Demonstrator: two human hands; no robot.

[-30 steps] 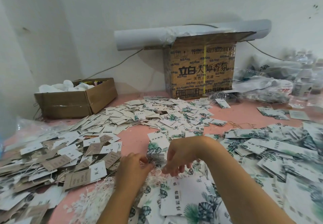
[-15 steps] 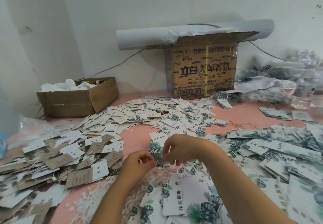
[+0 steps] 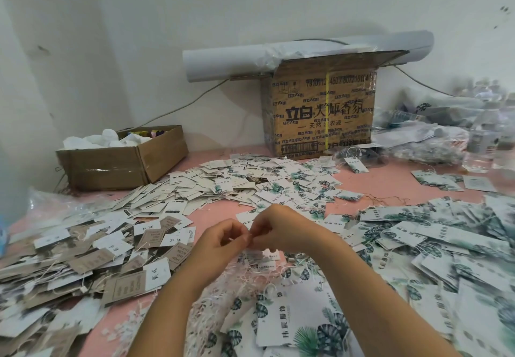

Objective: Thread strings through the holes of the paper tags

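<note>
Left hand [image 3: 220, 242], right hand [image 3: 278, 228] drawn together; anything pinched hidden.

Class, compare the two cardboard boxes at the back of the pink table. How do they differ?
The left box is low, plain and open; the right box is tall, black-printed, with a yellow strap. A grey roll lies on the right box, none on the left box. Both are brown cardboard.

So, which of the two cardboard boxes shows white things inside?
The low plain box at the left; white bundles fill its open top. The tall printed box carries a grey roll.
</note>
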